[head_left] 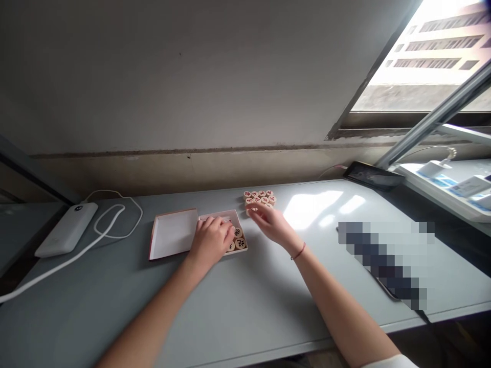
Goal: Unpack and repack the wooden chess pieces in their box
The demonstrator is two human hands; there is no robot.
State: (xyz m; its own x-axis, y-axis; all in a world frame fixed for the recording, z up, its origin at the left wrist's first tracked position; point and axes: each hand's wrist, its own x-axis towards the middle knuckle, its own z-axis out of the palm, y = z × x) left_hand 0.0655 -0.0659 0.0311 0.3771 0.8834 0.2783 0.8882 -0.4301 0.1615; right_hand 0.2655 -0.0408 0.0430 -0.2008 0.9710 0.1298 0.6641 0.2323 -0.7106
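Left hand: over open box; grip hidden, cannot tell. Right hand: at grouped game pieces; grip unclear; careless brushing could scatter them.

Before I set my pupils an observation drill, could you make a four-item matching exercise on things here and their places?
1. Left hand
2. Right hand
3. White device
4. Red bracelet

A. Toward the left end of the desk
B. Around the right wrist
C. Over the open box
D. At the grouped discs with red characters

Pairs: 1-C, 2-D, 3-A, 4-B
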